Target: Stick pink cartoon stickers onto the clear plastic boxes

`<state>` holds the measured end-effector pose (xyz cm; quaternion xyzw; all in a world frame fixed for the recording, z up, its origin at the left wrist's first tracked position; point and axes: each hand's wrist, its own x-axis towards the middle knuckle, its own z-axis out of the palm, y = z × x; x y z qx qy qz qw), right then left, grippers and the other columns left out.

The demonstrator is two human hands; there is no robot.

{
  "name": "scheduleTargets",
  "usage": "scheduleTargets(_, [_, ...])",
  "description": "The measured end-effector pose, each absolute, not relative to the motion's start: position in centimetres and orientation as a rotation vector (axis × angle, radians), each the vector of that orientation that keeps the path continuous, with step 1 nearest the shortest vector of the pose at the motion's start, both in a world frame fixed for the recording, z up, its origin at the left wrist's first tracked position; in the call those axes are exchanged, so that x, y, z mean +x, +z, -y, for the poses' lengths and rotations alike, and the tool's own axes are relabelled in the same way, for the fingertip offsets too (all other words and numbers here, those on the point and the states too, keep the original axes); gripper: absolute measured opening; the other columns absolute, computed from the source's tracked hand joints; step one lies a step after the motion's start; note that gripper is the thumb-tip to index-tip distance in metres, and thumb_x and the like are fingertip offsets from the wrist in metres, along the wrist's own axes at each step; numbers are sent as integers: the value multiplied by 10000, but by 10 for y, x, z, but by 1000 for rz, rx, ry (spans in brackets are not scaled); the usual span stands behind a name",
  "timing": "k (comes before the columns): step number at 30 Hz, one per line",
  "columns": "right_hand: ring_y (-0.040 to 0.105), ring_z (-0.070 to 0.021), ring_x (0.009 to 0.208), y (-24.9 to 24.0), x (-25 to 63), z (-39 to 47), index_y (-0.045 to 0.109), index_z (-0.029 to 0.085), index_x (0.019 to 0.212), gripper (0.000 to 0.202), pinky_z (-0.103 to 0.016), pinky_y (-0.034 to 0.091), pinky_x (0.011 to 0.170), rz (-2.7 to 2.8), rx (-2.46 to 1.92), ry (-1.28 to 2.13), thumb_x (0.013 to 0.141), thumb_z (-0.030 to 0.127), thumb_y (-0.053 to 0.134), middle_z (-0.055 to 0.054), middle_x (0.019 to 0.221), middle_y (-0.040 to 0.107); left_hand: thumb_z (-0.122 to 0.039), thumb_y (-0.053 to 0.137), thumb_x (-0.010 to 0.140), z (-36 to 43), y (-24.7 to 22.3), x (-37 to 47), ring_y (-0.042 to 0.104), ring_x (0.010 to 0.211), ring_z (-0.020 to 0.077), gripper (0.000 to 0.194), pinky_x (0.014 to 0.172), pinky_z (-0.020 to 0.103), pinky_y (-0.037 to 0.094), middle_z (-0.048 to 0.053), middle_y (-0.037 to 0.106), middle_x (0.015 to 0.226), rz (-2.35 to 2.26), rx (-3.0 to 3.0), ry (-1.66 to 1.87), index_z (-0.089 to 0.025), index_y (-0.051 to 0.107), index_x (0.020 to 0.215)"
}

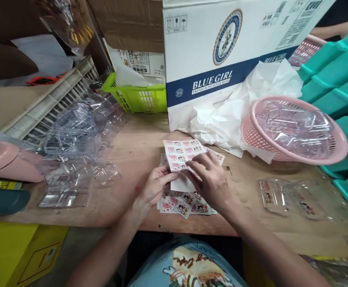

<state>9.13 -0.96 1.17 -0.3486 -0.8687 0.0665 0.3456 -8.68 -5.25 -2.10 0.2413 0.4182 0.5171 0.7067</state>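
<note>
A sheet of small cartoon stickers (180, 149) is held up over the middle of the wooden table. My left hand (157, 184) pinches its lower left edge between thumb and fingers. Over the sheet's lower right part lies my right hand (211, 179), its fingers bent and close together at the sheet; whatever is between its fingertips is hidden. Beneath both hands, more sticker sheets with cat and pink designs (180, 205) lie in a loose pile near the table's front edge.
Clear plastic pieces (75, 135) are heaped at left beside a pink bottle (9, 161). Behind stand a green basket (141, 97) and a Blue Girl carton (198, 48). Right are crumpled paper (218, 119), a pink basket (299, 157) of clear parts and stickered clear cases (274, 195).
</note>
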Motion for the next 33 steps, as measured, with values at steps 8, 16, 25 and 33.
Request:
scheduleTargets(8, [546,-220,790,-4,94,11,677,147,1097,173,-370,496,699,2291,-678,250,977,183,557,-103,838,688,-289,621,910,63,-22,-84,633,862,154,194,827,264,511,45,718,914,-1117,1127,1129,-165,757,972])
scheduleTargets(16, [535,-235,777,0,90,17,672,123,1071,245,-419,480,745,2461,-615,202,996,151,440,-125,841,683,-293,629,892,62,-16,-88,605,878,160,178,719,221,530,67,592,971,-1166,1299,1058,-137,706,928])
scheduleTargets(25, [609,-149,647,7,113,-17,665,204,783,155,-294,491,617,1423,-1138,944,913,279,629,0,697,653,-215,660,761,48,-24,-114,490,618,101,103,537,193,391,-3,558,689,-1400,1353,941,-144,675,688])
scheduleTargets(33, [574,-222,834,0,92,9,694,177,1062,150,-381,503,735,2190,-708,348,936,169,613,-104,909,710,-318,621,864,44,-19,-98,573,758,141,200,680,231,478,23,599,806,-1196,1288,1005,-144,672,781])
